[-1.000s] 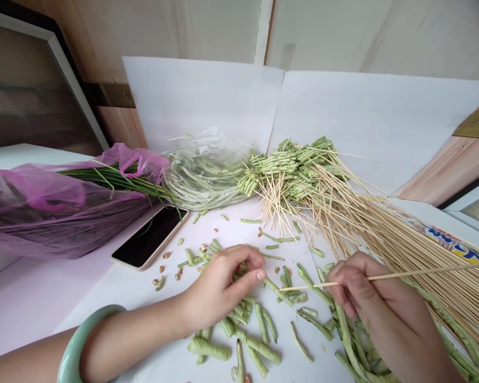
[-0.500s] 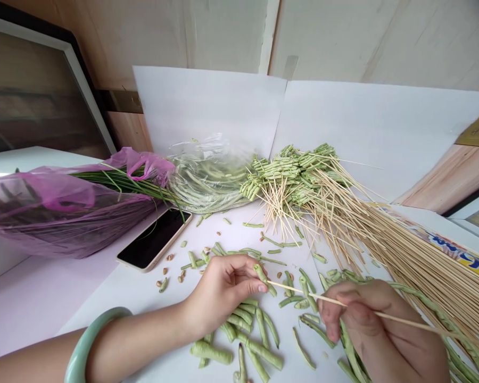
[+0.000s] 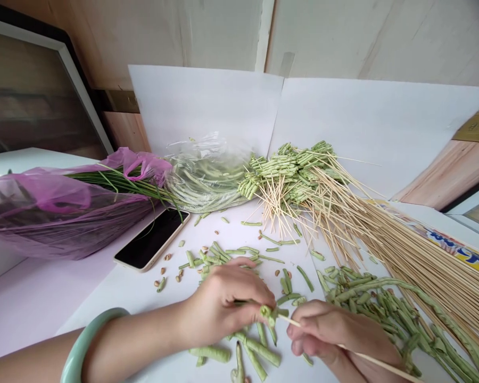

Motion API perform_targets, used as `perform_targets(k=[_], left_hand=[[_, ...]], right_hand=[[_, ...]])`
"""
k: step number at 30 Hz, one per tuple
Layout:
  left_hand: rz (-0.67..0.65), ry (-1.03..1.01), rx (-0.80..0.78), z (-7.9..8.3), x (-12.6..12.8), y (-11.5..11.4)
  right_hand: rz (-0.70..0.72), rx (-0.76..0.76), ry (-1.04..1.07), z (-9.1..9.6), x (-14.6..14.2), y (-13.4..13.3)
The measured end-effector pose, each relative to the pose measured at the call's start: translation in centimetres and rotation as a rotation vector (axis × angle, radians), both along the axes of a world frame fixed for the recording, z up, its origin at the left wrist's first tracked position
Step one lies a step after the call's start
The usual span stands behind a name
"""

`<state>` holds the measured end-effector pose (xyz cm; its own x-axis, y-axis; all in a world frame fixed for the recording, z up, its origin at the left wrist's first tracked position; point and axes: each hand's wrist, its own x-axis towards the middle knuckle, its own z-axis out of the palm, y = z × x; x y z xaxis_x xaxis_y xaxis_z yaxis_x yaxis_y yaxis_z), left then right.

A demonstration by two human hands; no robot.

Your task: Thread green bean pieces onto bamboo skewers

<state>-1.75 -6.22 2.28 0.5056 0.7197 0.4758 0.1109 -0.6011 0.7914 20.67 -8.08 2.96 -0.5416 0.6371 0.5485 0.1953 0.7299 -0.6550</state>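
My left hand (image 3: 231, 298), with a pale green bangle on its wrist, pinches short green bean pieces (image 3: 268, 314) at the tip of a bamboo skewer (image 3: 289, 321). My right hand (image 3: 339, 332) is closed around that skewer, whose shaft runs toward the lower right. The fingers partly cover the bean pieces, so how many sit on the skewer is unclear. Cut bean pieces (image 3: 212, 353) lie on the white surface beneath and around my left hand. Beside my right hand is a pile of green beans (image 3: 383, 308), including a long one.
Bean-loaded skewers (image 3: 295, 165) are heaped at the back, near many bare skewer shafts (image 3: 427, 255) at right. A phone (image 3: 151, 242), a purple bag (image 3: 64, 229) of green stalks and a clear bag (image 3: 207, 181) of long beans lie at left and back. Small brown seeds (image 3: 168, 257) are scattered about.
My right hand has moved left and slightly down along with the skewer, closer to my left hand. The left fingers have turned down over the bean pieces at the tip.
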Motion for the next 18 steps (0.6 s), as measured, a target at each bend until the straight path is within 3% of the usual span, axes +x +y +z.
perform_targets(k=[4, 7, 10, 14, 18], left_hand=[[0.017, 0.008, 0.005, 0.2, 0.1, -0.1], [0.139, 0.076, -0.065, 0.6, -0.3, 0.6], [0.189, 0.330, -0.006, 1.1, -1.0, 1.4], [0.097, 0.695, 0.101, 2.1, -2.0, 1.8], [-0.044, 0.768, 0.124, 3.0, -2.8, 1.8]], right_hand=[[-0.001, -0.017, 0.039, -0.1, -0.2, 0.2], [-0.171, -0.008, 0.145, 0.4, 0.1, 0.3], [-0.331, -0.034, 0.245, 0.9, 0.5, 0.6], [-0.377, -0.075, 0.266, 1.2, 0.6, 0.8], [-0.346, -0.012, 0.252, 1.4, 0.1, 0.8]])
